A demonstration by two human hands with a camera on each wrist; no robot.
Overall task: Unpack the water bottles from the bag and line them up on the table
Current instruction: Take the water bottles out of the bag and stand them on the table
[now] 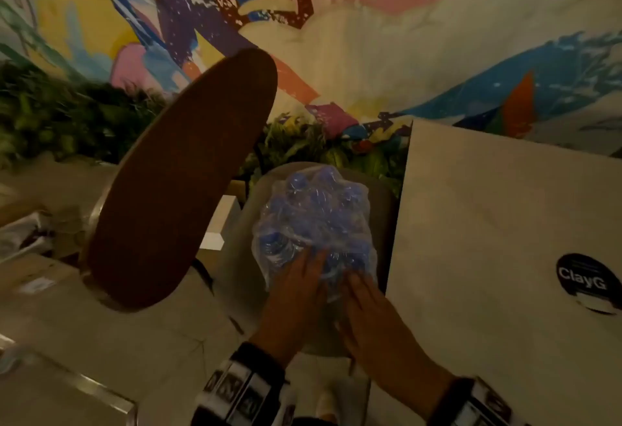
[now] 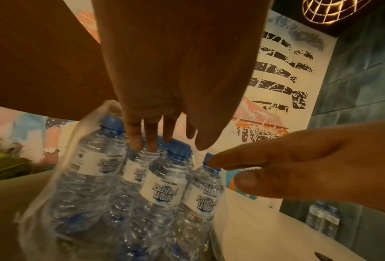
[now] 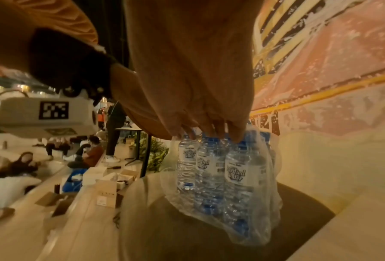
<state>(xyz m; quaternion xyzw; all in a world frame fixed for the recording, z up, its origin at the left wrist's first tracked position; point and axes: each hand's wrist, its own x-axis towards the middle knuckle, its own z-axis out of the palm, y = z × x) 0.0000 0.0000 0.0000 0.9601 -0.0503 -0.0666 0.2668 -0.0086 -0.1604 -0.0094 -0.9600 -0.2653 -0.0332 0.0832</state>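
— Several water bottles (image 2: 164, 185), how are they sitting?

— They are standing upright, packed together inside a clear plastic bag (image 1: 314, 223), blue caps up, white labels reading "Purified Water". The bag is resting on a round pale seat (image 1: 383, 210), between a tilted brown oval board (image 1: 181, 176) and the white tabletop (image 1: 505, 223) on the right.

— What is the left hand (image 1: 296, 287) doing?

— It is reaching down over the near side of the bag, fingers fairly straight, tips (image 2: 135, 141) touching the caps and the plastic. In the left wrist view the grip is looking loose, not closing around anything.

— And the right hand (image 1: 367, 304)?

— It is lying just beside the left one, on the right of the bag. In the left wrist view its forefinger (image 2: 231, 159) is pressing against one blue cap (image 2: 209, 160) with the thumb just below, so it is probably starting to pinch that bottle's neck; the right wrist view is only showing fingertips (image 3: 238, 134) on the bottle tops, so I cannot tell for sure.

— Is anything standing on the tabletop?

— The head view is showing only a black round sticker (image 1: 587, 281) reading "ClayG". The left wrist view is showing two more bottles (image 2: 323, 220) standing beyond the white surface, against a dark tiled wall (image 2: 365, 88).

— And around it?

— A colourful mural (image 1: 336, 38) is filling the wall behind, with green plants (image 1: 67, 116) below it. The right wrist view is showing people (image 3: 90, 153) sitting farther off, and cardboard boxes (image 3: 106, 192) on the floor.
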